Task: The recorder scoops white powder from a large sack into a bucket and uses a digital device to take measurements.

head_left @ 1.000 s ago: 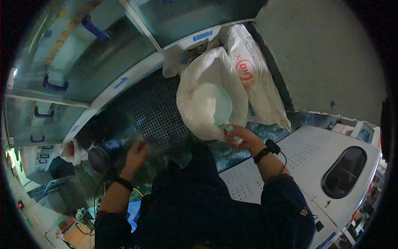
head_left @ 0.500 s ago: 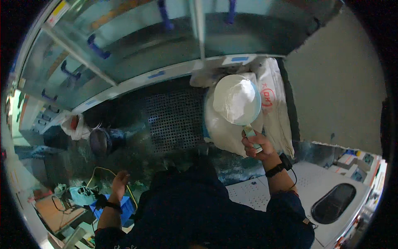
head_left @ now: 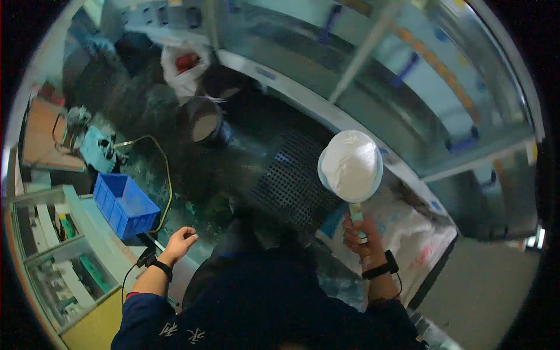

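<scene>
The scoop [head_left: 379, 169] is heaped with white powder [head_left: 352, 166], so its filling is judged to be done, while its load is not yet emptied. Well to the scoop's left, on the near side, the left hand [head_left: 179, 244] is held loosely curled, with nothing seen in it; a bucket [head_left: 197, 108] is placed beyond, also left. Just left of the scoop, a floor grate [head_left: 291, 175] is seen. The scoop's handle is gripped by the right hand [head_left: 364, 238], its bowl held just beyond the knuckles. To the scoop's near right, a white sack [head_left: 402, 227] is seen.
</scene>
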### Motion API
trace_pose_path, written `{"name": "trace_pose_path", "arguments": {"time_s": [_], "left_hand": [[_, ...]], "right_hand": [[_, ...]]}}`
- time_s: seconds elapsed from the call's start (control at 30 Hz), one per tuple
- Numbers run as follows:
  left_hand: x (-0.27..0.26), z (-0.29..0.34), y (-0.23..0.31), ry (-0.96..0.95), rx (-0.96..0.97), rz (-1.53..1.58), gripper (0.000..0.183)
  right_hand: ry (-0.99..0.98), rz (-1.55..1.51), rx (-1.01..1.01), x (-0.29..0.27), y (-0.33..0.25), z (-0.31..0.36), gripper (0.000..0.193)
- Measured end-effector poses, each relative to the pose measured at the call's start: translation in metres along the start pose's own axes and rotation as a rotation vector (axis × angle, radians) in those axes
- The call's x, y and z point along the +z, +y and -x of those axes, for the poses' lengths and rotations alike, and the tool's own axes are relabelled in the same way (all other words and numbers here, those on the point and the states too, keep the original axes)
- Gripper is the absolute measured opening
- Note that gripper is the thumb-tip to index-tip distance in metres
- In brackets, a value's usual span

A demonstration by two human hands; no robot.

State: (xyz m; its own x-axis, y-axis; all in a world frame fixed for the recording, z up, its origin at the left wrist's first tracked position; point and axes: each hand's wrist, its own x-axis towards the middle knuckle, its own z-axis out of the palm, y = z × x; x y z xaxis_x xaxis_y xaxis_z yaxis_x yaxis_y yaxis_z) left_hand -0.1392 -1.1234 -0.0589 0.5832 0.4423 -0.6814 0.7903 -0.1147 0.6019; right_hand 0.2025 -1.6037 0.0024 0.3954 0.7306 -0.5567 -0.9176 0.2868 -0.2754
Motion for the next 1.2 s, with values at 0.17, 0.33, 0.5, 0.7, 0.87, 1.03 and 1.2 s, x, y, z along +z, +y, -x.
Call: {"name": "trace_pose_path", "arguments": {"time_s": [0.17,0.33,0.5,0.7,0.87,1.03,1.2], "left_hand": [[-0.088,0.018,-0.08,0.168,-0.143,-0.049,0.033],[-0.101,0.032,-0.128,0.3,-0.33,0.138,0.032],[-0.09,0.065,-0.186,0.343,-0.458,0.276,0.032],[-0.069,0.067,-0.186,0.31,-0.413,0.434,0.03],[-0.037,0.066,-0.228,0.229,-0.439,0.331,0.032],[-0.058,0.035,-0.176,0.204,-0.726,0.51,0.031],[-0.063,0.026,-0.176,0.177,-0.642,0.474,0.031]], "right_hand": [[-0.184,0.015,0.198,0.096,0.048,-0.17,0.031],[-0.252,-0.035,0.336,0.135,0.083,-0.342,0.03],[-0.172,0.064,0.478,0.178,0.139,-0.506,0.019],[0.197,0.677,0.283,0.191,0.197,-0.65,0.018],[0.348,1.326,-0.167,0.168,0.258,-0.733,0.037],[0.46,2.053,-0.235,0.157,0.274,-0.736,0.038],[0.367,2.233,-0.455,0.154,0.268,-0.744,0.037]]}}
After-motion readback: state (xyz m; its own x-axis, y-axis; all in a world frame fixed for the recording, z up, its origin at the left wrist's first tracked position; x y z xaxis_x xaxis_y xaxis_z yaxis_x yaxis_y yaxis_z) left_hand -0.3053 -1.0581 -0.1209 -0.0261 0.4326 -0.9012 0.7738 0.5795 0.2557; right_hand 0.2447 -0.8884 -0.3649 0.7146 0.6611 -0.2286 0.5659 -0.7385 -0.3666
